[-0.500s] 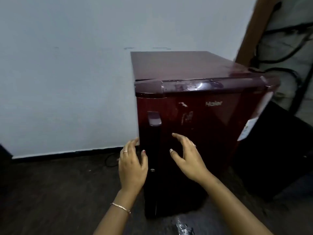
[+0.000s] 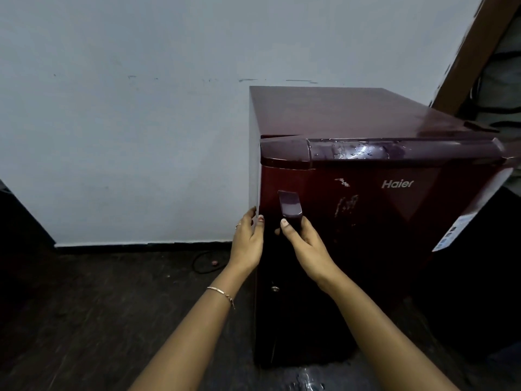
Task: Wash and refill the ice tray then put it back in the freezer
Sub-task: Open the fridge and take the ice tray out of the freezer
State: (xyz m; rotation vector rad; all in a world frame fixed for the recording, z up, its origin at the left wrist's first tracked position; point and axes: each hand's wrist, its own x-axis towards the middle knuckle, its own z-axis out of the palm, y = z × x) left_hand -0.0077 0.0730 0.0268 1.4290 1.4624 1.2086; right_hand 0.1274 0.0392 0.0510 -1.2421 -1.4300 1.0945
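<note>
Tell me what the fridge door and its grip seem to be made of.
The fridge door looks like painted sheet metal with a glossy maroon finish: it reflects light and carries white scuff marks. The grip is probably moulded plastic, with rounded edges and a duller purple sheen. Looks alone cannot confirm either.

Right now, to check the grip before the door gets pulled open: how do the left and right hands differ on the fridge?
The right hand curls round the door handle; the left hand rests at the left front corner of the fridge. The left hand's fingers lie fairly straight, thumb on its front; the right hand's are bent. Both touch the fridge at about the same height.
</note>
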